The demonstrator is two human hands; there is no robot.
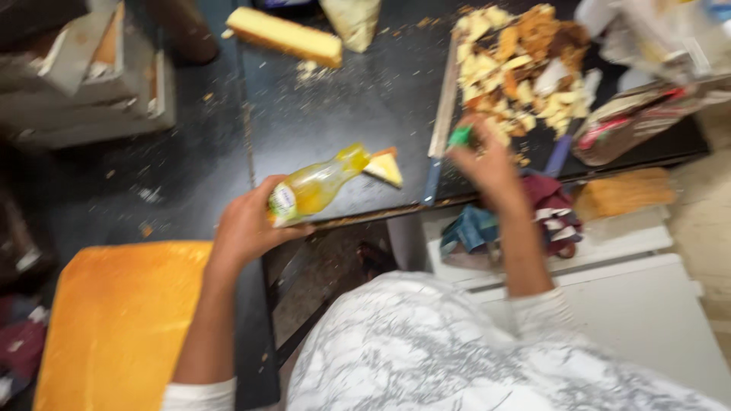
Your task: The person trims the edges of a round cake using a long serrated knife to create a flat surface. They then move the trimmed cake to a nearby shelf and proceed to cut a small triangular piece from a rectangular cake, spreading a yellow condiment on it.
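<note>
The left hand point(247, 224) holds a small clear bottle point(316, 185) of yellow liquid, fingers clamped around its lower, labelled end. The bottle lies tipped almost flat, its neck pointing up and to the right over the front part of the dark desk point(343, 99). Its mouth is just beside a small wedge of yellow cake point(385, 166) that lies on the desk near the front edge; whether they touch is too blurred to tell.

The right hand point(487, 164) is raised over the desk further right, fingers pinched together on a small green cap point(460, 135). It hovers at the near edge of a heap of cake scraps point(521, 65), pale yellow and brown pieces spread over the far right part of the desk. A long metal ruler point(444, 106) lies just left of the heap, running from far to near. A tool with a blue handle point(558, 154) lies to the right of the hand, near the heap.

At the far edge of the desk lies a long slab of yellow cake point(285, 36) with a browned side, well apart from the bottle. Crumbs are scattered between it and the heap.

In the lower left, off the desk, is a large rectangular sheet cake point(114, 320) with an orange-brown top, just beside the left forearm. Below the right forearm, crumpled cloths point(525, 217) in blue and dark red lie on a white surface point(609, 251). The person wears a white marbled top point(426, 350).
</note>
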